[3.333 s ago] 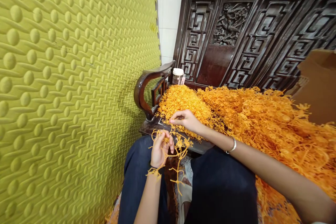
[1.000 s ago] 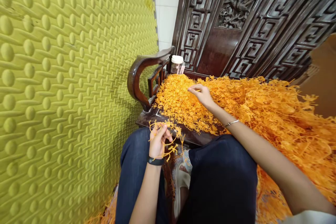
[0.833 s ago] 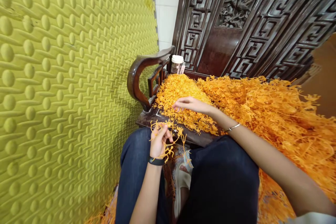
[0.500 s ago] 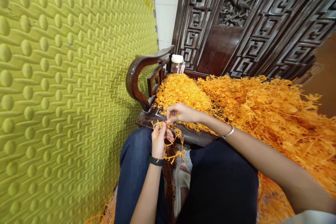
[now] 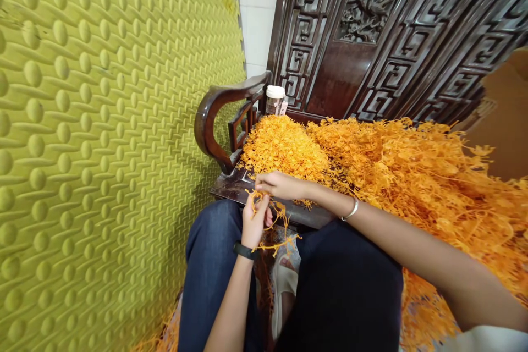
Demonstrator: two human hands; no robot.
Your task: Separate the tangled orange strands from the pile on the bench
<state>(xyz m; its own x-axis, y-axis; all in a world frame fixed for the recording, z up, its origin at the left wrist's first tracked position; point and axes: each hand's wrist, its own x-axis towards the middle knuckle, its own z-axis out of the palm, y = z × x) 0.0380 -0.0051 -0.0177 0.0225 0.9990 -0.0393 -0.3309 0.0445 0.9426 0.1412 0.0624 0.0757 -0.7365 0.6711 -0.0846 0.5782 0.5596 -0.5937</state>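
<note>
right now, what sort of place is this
Probably a home's living room: there's a carved dark-wood bench with an armrest, yellow-green foam matting to the left, and white wall tiles behind.

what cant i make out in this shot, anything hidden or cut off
In the head view:
Whether the right hand grips the orange strands: its curled fingers and the left hand cover the spot.
Jar base: hidden behind the orange pile.
Pink label by it: lettering too small.
Brown cardboard: cut off by the right edge.
</note>
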